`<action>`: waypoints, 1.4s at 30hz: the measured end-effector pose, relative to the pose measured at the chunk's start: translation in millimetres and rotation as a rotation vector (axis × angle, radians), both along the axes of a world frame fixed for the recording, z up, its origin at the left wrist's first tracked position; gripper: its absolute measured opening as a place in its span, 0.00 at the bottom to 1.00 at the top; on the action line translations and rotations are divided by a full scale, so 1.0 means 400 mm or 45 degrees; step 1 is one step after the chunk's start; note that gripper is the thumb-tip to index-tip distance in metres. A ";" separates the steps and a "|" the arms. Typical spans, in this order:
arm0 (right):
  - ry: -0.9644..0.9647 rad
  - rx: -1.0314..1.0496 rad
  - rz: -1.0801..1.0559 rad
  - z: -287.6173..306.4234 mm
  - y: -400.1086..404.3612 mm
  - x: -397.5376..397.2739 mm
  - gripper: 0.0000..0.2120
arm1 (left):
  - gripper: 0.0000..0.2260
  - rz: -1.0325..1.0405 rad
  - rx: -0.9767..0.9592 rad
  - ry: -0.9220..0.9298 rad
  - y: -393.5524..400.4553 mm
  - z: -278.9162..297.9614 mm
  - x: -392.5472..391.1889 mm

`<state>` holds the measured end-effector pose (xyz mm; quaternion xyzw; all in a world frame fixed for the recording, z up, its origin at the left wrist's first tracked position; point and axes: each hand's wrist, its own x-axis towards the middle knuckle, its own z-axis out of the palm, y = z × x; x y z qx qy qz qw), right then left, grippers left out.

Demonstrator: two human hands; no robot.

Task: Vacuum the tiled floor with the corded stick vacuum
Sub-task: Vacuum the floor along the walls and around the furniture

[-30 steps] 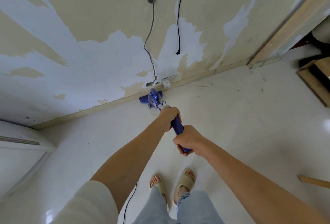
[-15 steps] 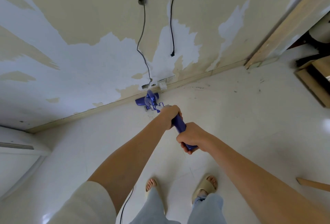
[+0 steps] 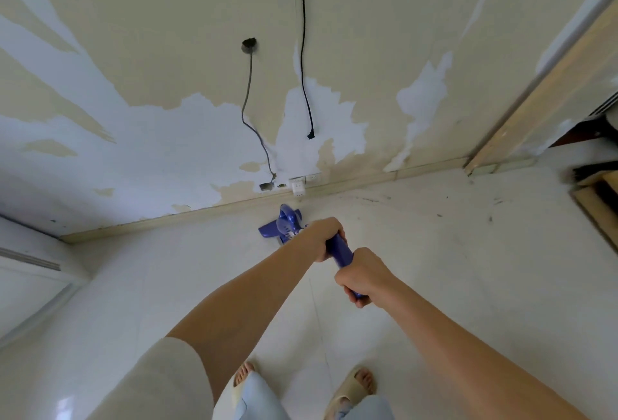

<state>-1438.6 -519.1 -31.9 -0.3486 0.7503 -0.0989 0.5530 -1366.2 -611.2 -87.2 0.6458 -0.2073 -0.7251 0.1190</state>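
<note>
The blue stick vacuum [image 3: 286,225] stands with its head on the white tiled floor [image 3: 451,269], a short way in front of the skirting board. My left hand [image 3: 326,239] grips the blue handle higher up the stick. Lower on the same handle, my right hand [image 3: 364,277] grips its end. Both sets of fingers curl round the handle. Most of the stick is hidden behind my hands.
A white socket block [image 3: 298,187] sits at the wall base just beyond the vacuum head. Two cables hang on the patched wall [image 3: 167,152]. A white appliance [image 3: 26,282] stands at left, wooden pieces [image 3: 595,205] at right. My sandalled feet [image 3: 354,386] are below.
The vacuum head has drawn back slightly from the skirting board. My feet have stepped apart, and my view has tilted up the wall.
</note>
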 end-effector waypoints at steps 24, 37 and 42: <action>-0.193 0.081 -0.017 -0.069 -0.072 0.021 0.09 | 0.07 -0.064 -0.009 0.004 -0.070 -0.036 0.018; -0.159 0.121 -0.021 0.011 -0.020 0.006 0.07 | 0.08 0.003 0.068 0.131 -0.020 -0.004 0.007; -0.158 0.114 -0.037 -0.001 -0.053 0.007 0.06 | 0.07 -0.008 0.049 0.095 -0.051 -0.002 0.008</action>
